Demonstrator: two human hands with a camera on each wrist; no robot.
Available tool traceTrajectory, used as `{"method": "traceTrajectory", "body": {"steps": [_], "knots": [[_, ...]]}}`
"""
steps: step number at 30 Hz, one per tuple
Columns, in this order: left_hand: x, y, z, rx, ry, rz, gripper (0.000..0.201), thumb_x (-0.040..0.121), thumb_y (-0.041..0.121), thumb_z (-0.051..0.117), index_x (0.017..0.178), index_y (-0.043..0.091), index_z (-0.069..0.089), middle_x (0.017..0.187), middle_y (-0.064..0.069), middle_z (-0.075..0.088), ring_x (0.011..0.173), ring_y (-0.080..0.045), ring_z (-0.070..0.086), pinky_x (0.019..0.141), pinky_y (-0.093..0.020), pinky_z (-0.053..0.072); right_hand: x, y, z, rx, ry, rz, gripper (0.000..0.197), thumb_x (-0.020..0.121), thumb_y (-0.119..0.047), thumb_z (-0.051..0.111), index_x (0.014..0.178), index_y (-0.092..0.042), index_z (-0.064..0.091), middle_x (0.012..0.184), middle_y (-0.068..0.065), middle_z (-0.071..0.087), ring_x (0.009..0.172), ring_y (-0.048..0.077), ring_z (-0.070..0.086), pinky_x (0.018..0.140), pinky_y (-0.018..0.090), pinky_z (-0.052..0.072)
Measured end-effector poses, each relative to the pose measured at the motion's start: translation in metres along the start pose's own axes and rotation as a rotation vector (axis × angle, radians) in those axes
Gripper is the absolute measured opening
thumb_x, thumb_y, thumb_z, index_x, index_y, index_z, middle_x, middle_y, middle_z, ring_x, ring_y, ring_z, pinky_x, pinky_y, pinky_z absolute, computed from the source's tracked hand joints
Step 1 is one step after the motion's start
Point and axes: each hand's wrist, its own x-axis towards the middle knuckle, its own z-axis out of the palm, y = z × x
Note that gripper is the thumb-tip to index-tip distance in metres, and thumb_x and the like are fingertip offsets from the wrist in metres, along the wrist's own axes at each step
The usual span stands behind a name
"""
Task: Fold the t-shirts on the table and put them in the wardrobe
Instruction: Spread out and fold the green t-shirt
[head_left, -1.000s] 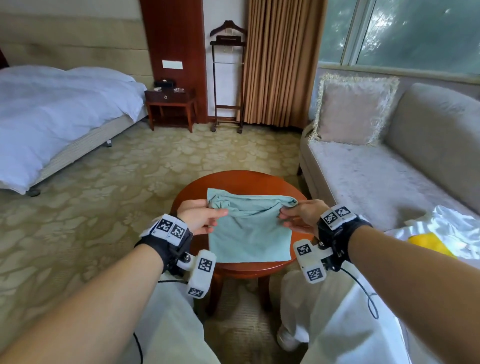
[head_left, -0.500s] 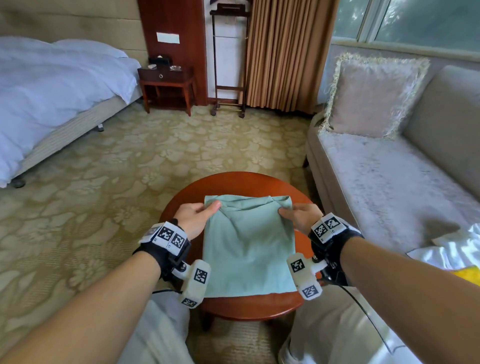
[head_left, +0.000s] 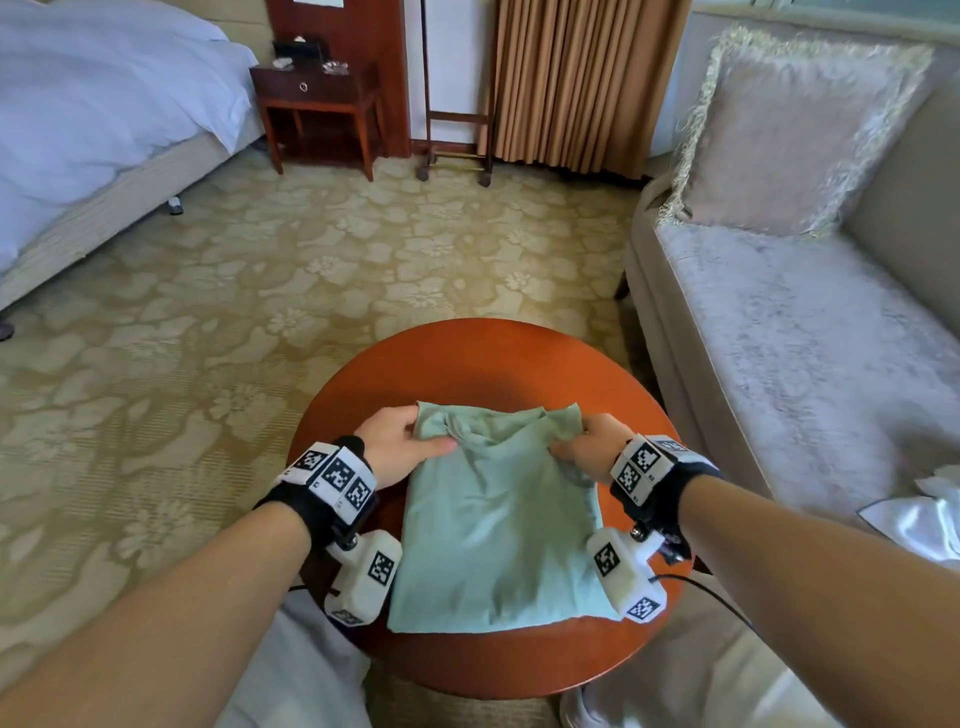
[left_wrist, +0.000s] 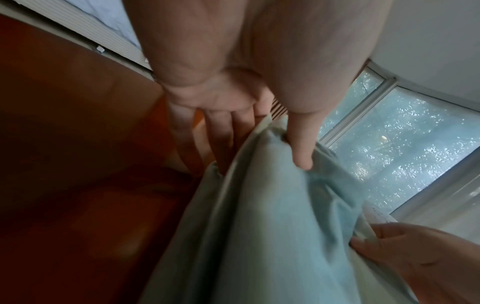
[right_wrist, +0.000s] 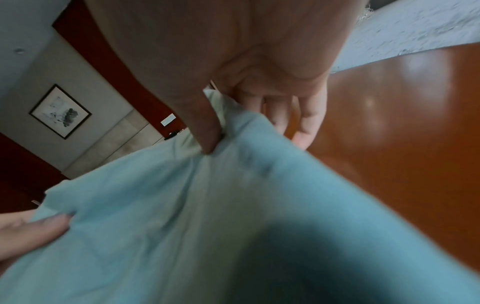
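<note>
Since the earlier frame your hands have drawn the t-shirt's (head_left: 498, 525) far edge toward you | left hand (head_left: 400, 446) pinches its far left corner, thumb on top | right hand (head_left: 592, 447) pinches the far right corner | t-shirt lies folded on the round wooden surface (head_left: 467, 358) | sofa (head_left: 810, 332) at right.

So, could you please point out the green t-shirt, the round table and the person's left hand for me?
green t-shirt (head_left: 493, 540), head view, on the flat middle of the folded cloth.
round table (head_left: 483, 358), head view, on the bare far part of its top.
left hand (head_left: 397, 447), head view, on the back of the hand.
</note>
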Motion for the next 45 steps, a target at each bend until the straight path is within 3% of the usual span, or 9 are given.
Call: {"method": "traceTrajectory", "body": {"steps": [6, 10, 12, 15, 19, 24, 29, 38, 45], "knots": [[0.013, 0.001, 0.001, 0.285, 0.091, -0.105, 0.038, 0.088, 0.055, 0.060, 0.088, 0.017, 0.062, 0.090, 0.005, 0.066, 0.080, -0.014, 0.062, 0.073, -0.032, 0.051, 0.011, 0.003, -0.002, -0.090, -0.026, 0.009, 0.044, 0.087, -0.048, 0.057, 0.110, -0.011, 0.064, 0.103, 0.008, 0.068, 0.092, 0.026, 0.065, 0.088, 0.040, 0.054], [0.010, 0.017, 0.007, 0.353, 0.159, -0.246, 0.045, 0.086, 0.056, 0.063, 0.070, 0.017, 0.046, 0.074, -0.001, 0.049, 0.066, -0.018, 0.048, 0.062, -0.030, 0.037, 0.007, -0.002, 0.001, -0.170, 0.029, 0.100, 0.038, 0.084, -0.047, 0.058, 0.103, -0.015, 0.062, 0.096, 0.006, 0.066, 0.079, 0.022, 0.062, 0.070, 0.030, 0.053], [0.006, 0.021, 0.007, 0.309, 0.184, -0.258, 0.043, 0.083, 0.057, 0.066, 0.069, 0.021, 0.046, 0.073, 0.001, 0.048, 0.064, -0.016, 0.046, 0.065, -0.030, 0.039, 0.001, -0.007, -0.003, -0.186, 0.050, 0.140, 0.054, 0.083, -0.042, 0.063, 0.125, -0.010, 0.051, 0.104, 0.009, 0.063, 0.085, 0.024, 0.061, 0.064, 0.029, 0.047], [-0.005, 0.025, 0.008, 0.224, 0.296, -0.255, 0.044, 0.074, 0.056, 0.076, 0.084, 0.020, 0.053, 0.081, 0.005, 0.053, 0.076, -0.016, 0.050, 0.067, -0.030, 0.040, -0.009, -0.007, -0.012, -0.152, 0.079, 0.188, 0.083, 0.080, -0.039, 0.070, 0.143, -0.007, 0.026, 0.105, 0.010, 0.056, 0.090, 0.026, 0.058, 0.062, 0.031, 0.046], [-0.028, 0.016, 0.010, 0.161, 0.297, -0.364, 0.074, 0.061, 0.053, 0.086, 0.115, 0.019, 0.050, 0.109, 0.001, 0.058, 0.099, -0.019, 0.055, 0.080, -0.029, 0.044, -0.028, 0.001, -0.007, -0.049, 0.054, 0.256, 0.096, 0.061, -0.046, 0.079, 0.137, -0.003, 0.039, 0.111, 0.016, 0.062, 0.097, 0.032, 0.063, 0.076, 0.036, 0.054], [-0.068, 0.008, 0.023, 0.059, 0.205, -0.447, 0.084, 0.065, 0.037, 0.089, 0.131, 0.006, 0.047, 0.109, -0.005, 0.055, 0.101, -0.022, 0.059, 0.083, -0.035, 0.055, -0.067, 0.027, 0.000, 0.138, -0.093, 0.272, 0.045, 0.074, -0.036, 0.071, 0.103, -0.004, 0.062, 0.078, 0.011, 0.069, 0.054, 0.021, 0.060, 0.052, 0.026, 0.046], [-0.096, 0.002, 0.037, 0.069, 0.203, -0.434, 0.095, 0.058, 0.031, 0.093, 0.136, 0.009, 0.043, 0.127, -0.008, 0.053, 0.114, -0.025, 0.054, 0.096, -0.038, 0.050, -0.100, 0.045, 0.007, 0.306, -0.111, 0.237, 0.036, 0.077, -0.028, 0.074, 0.100, -0.003, 0.064, 0.070, 0.007, 0.059, 0.038, 0.015, 0.047, 0.037, 0.017, 0.033], [-0.125, -0.002, 0.054, 0.329, 0.244, -0.370, 0.064, 0.060, 0.025, 0.093, 0.113, 0.018, 0.058, 0.114, -0.002, 0.062, 0.104, -0.020, 0.059, 0.082, -0.028, 0.050, -0.122, 0.069, 0.031, 0.187, 0.007, 0.176, 0.033, 0.079, -0.032, 0.076, 0.094, -0.005, 0.064, 0.063, 0.004, 0.066, 0.053, 0.016, 0.052, 0.052, 0.027, 0.046], [-0.130, -0.003, 0.062, 0.384, 0.299, -0.336, 0.057, 0.061, 0.020, 0.090, 0.107, 0.015, 0.058, 0.111, -0.004, 0.060, 0.100, -0.020, 0.059, 0.084, -0.031, 0.054, -0.133, 0.064, 0.049, -0.068, 0.241, 0.094, 0.041, 0.077, -0.020, 0.072, 0.109, -0.015, 0.046, 0.091, 0.003, 0.053, 0.074, 0.018, 0.055, 0.052, 0.025, 0.044]]}}
